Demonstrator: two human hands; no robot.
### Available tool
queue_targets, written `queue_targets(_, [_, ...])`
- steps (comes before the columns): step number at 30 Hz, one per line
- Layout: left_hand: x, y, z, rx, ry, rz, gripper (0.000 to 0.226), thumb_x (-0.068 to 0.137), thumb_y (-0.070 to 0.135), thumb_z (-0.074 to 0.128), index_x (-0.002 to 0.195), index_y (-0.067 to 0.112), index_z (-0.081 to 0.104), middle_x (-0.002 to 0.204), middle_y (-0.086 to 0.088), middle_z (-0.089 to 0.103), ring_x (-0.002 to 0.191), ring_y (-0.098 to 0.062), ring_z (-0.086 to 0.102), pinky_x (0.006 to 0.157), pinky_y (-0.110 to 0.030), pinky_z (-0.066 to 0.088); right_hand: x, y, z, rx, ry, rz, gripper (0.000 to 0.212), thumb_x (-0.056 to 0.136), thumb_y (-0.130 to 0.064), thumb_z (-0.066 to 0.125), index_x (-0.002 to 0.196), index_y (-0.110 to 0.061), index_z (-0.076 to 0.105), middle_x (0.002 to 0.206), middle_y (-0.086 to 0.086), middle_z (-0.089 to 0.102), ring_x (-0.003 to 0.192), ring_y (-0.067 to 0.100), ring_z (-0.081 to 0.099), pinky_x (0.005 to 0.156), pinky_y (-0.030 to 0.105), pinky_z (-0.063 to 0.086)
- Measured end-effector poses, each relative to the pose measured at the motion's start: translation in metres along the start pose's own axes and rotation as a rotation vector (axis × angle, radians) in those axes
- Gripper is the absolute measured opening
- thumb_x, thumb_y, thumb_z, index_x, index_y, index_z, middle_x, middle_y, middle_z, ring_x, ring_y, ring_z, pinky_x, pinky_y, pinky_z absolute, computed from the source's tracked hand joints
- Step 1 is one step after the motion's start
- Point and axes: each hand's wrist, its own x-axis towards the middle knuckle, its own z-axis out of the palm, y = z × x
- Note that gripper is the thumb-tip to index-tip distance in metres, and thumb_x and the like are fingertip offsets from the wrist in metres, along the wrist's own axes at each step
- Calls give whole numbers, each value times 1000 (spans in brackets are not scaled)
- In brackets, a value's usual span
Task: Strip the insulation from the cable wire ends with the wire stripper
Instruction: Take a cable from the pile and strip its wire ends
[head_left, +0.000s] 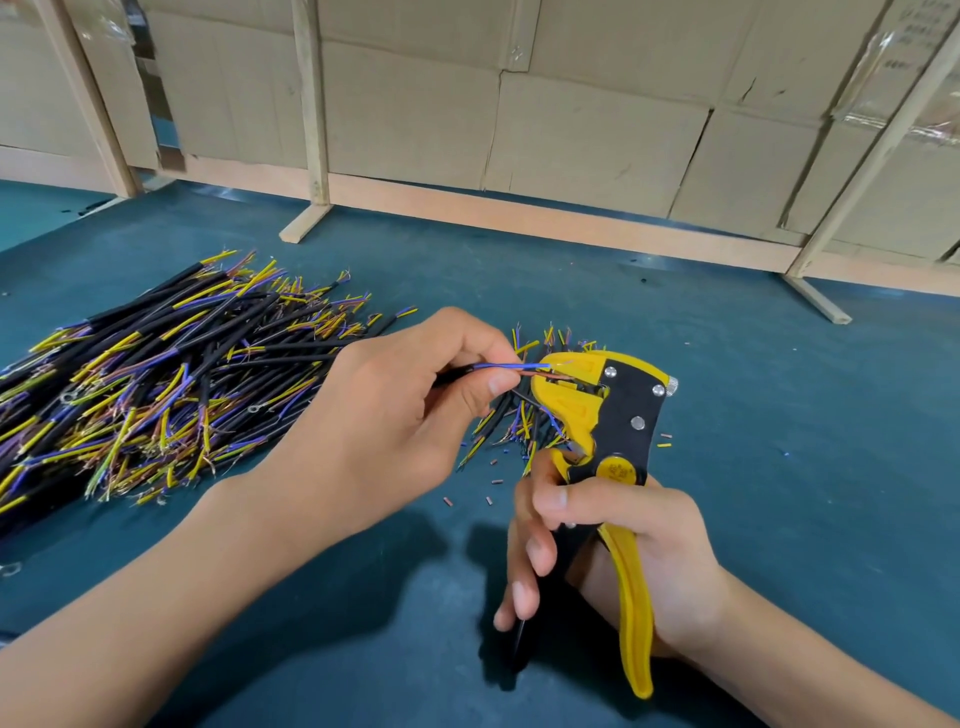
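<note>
Left hand (410, 410) comes in from the lower left, forearm angled up across the table (779, 415), back of the hand toward the camera. Fingers curled; thumb and forefinger pinch a short black cable (462, 370) near its end, the remaining fingers folded under. Cable held roughly level, pointing right. Its blue and brown inner wires (511, 368) fan out past the fingertips, and their tips sit inside the yellow head of the wire stripper (605, 410). Right hand (623, 561) enters from the lower right, wrist low, palm turned left. Fingers wrapped around the black front handle, thumb lying across the tool just below the pivot; the yellow rear handle runs down along the heel of the palm and sticks out below it. Handles appear spread rather than squeezed together. Stripper stands nearly upright, head at top, tilted a little left toward the cable. Large heap of black cables (156, 379) with yellow, blue and brown ends lies on the table to the left, partly behind the left hand. A smaller bunch of cables (519, 415) lies behind the tool head. Small cut bits of insulation (488, 501) are scattered on the table between the two hands and just right of the tool.
</note>
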Motion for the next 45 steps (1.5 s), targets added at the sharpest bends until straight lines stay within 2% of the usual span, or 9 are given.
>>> queue_targets(7, [0,-2,-2,10,4,11,8,96,22,61,100,18,65,80,9,62,66,-16,60,60,-26,45,-1,1,1,-18,35,30,20,76,-14,62,62,-5,50,56,14,48,45,28,55,56,45,56])
queue_targets(11, [0,-2,-2,62,-18,32,7,95,20,62,99,17,66,74,9,60,65,-5,53,60,-11,39,-2,2,3,17,162,34,25,67,-16,66,57,-10,43,46,10,38,34,23,44,40,31,48])
queue_targets(19, [7,-12,-11,227,46,76,8,96,21,61,98,15,66,76,21,58,66,2,52,62,-10,39,-4,7,4,66,209,-48,28,67,-18,69,61,-8,43,50,12,39,37,25,44,44,35,51])
queue_targets(25, [30,-52,-71,60,462,-410,12,100,29,57,93,39,58,77,15,66,67,9,58,67,-11,44,-3,14,5,48,201,-126,19,71,-20,68,63,-8,54,58,14,51,51,34,59,66,53,53])
queue_targets(29, [37,-43,-48,-603,199,-770,21,92,-7,58,99,6,73,79,-10,62,64,-14,51,48,-24,41,-2,16,2,29,154,-111,18,78,-15,68,75,-4,55,68,19,54,63,42,64,76,67,50])
queue_targets(35, [68,-17,13,-826,-108,-1033,28,88,-15,61,115,-7,64,92,-21,63,76,-24,67,71,-34,63,-2,17,2,32,158,-113,18,82,-15,68,78,-2,56,71,19,56,65,40,65,78,67,51])
queue_targets(38, [89,-19,45,-581,-102,-991,36,94,7,68,128,6,59,95,-13,65,81,-21,64,78,-29,58,-3,16,3,33,175,-117,19,82,-15,68,79,-1,56,71,20,56,65,41,65,77,66,53])
queue_targets(41, [99,-33,37,20,-246,-723,40,92,34,68,130,24,57,106,-1,62,92,-17,58,81,-26,43,-4,15,3,29,170,-110,20,82,-16,68,78,-1,56,71,20,56,65,41,65,75,62,55])
queue_targets(45, [79,-56,-7,759,-595,-561,17,87,31,67,94,15,66,110,-9,69,99,-30,62,85,-29,49,-3,14,4,63,178,-84,18,82,-14,69,79,-1,56,72,21,56,65,41,64,75,60,54])
